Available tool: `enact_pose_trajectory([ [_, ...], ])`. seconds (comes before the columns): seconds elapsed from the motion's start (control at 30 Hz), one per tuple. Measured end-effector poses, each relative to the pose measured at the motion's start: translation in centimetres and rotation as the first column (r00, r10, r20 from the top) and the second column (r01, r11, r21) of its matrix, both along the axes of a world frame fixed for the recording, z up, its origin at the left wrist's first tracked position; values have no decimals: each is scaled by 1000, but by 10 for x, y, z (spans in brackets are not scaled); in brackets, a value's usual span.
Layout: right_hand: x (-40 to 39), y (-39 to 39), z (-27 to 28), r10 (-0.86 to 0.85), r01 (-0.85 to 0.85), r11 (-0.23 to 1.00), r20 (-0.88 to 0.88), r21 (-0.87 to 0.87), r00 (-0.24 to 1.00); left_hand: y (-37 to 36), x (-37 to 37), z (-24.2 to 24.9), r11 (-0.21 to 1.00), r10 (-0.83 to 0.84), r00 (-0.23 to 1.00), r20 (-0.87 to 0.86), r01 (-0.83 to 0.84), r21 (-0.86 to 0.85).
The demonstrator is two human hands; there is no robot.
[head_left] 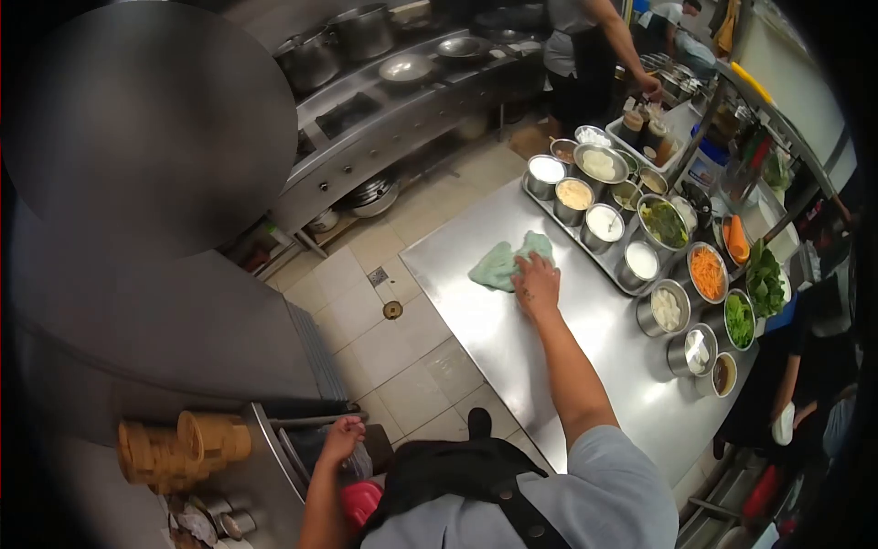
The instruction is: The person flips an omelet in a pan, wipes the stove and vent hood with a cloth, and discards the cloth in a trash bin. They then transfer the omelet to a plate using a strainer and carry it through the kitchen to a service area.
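My right hand [537, 285] presses a crumpled pale green cloth [498, 267] onto the bare steel tabletop [457, 238], its fingers over the cloth's right part. The arm reaches forward across the table. Low on the left, my left hand [343, 439] hangs in the air with loosely curled fingers and nothing visible in them. It is nearest to a dark-lined bin [306, 448] beside the steel counter, with a red plastic item [362, 501] just below. To the right of the cloth stand steel pots of white powder [547, 168] and other ingredients on a tray.
Shredded carrot [707, 274], leafy greens [739, 318] and sauces fill containers along the table's right side. Bamboo steamers [215, 435] are stacked at lower left. A stove [347, 119] carries pots and pans. A co-worker [594, 55] stands beyond the table; another person's arm [786, 389] shows at right.
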State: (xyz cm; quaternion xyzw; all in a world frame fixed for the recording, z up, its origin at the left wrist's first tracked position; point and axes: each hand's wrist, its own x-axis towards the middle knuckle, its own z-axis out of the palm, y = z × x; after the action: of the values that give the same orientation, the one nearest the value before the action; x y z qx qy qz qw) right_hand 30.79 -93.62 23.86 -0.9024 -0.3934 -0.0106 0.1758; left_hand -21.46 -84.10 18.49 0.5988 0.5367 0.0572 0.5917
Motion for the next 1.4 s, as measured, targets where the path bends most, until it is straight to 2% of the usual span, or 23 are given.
enact_pose_trajectory([
  [0.07, 27, 8, -17, -86, 81, 994, 72, 66, 994, 30, 4, -11, 997, 49, 999, -2, -49, -51],
  [0.13, 59, 23, -49, -72, 41, 981, 161, 190, 984, 70, -1, -61, 997, -41, 999, 13, 41, -58],
  [0.17, 63, 34, -48, -65, 44, 981, 110, 187, 992, 89, -1, -69, 995, -57, 997, 43, 60, -75],
  [0.3, 70, 81, -31, -108, 103, 993, 101, 55, 989, 165, 50, -40, 972, -232, 963, -138, 236, 13],
  [0.33, 74, 94, -30, -121, 120, 993, 123, 14, 985, 189, 58, -42, 983, -184, 982, -51, 184, -12],
  [0.47, 90, 126, -35, -205, 200, 979, 194, 44, 959, 309, 78, -50, 977, -179, 982, -66, 169, -130],
  [0.5, 80, 133, -19, -265, 272, 962, 150, -31, 953, 342, 81, -55, 981, -160, 985, -60, 152, -124],
  [0.57, 84, 118, -35, -329, 342, 938, 167, -61, 930, 394, 79, -73, 991, 18, 994, -112, -32, -129],
  [0.6, 88, 103, -42, -355, 374, 922, 168, -96, 920, 420, 77, -77, 991, 32, 993, -112, -47, -128],
  [0.63, 86, 99, -32, -482, 495, 827, 116, -268, 868, 446, 76, -80, 992, 50, 987, -153, -67, -108],
  [0.67, 94, 83, -39, -501, 505, 795, 107, -335, 859, 468, 75, -83, 992, 61, 979, -195, -81, -95],
  [0.73, 170, 15, -104, -207, 261, 720, 161, -643, 965, 508, 74, -91, 993, 39, 977, -210, -61, -98],
  [0.83, 115, 114, -10, -511, 564, 733, 238, -381, 826, 550, 81, -75, 990, 20, 972, -235, -51, -129],
  [0.9, 88, 212, 32, -388, 390, 921, 118, 7, 914, 587, 97, -69, 988, -8, 977, -215, -25, -153],
  [0.97, 68, 317, 84, -365, 389, 921, -307, 20, 879, 630, 119, -67, 994, -59, 977, -203, 38, -105],
  [1.0, 87, 340, 60, -211, 300, 938, -401, 173, 891, 651, 126, -67, 995, -89, 977, -195, 81, -49],
  [1.03, 98, 373, 61, -166, 233, 969, -467, 87, 868, 670, 131, -70, 995, -88, 975, -203, 77, -59],
  [1.07, 103, 406, 52, -199, 235, 970, -368, 57, 908, 691, 137, -77, 999, -45, 988, -145, 47, 11],
  [1.13, 137, 460, 12, -71, 99, 992, -316, 73, 946, 733, 154, -63, 996, 27, 994, -104, -18, 85],
  [1.17, 140, 497, 16, -177, 157, 984, -390, -82, 903, 748, 160, -44, 995, 58, 990, -128, -47, 88],
  [1.23, 149, 563, 16, -124, 38, 979, -437, -201, 891, 789, 154, -50, 977, 85, 983, -160, -51, 209],
  [1.3, 143, 632, 22, -1, -95, 966, -368, -242, 930, 821, 156, -28, 964, 159, 971, -176, -115, 238],
  [1.4, 129, 719, 34, 266, -377, 911, -461, -167, 846, 872, 154, -11, 918, 288, 936, -204, -210, 335],
])
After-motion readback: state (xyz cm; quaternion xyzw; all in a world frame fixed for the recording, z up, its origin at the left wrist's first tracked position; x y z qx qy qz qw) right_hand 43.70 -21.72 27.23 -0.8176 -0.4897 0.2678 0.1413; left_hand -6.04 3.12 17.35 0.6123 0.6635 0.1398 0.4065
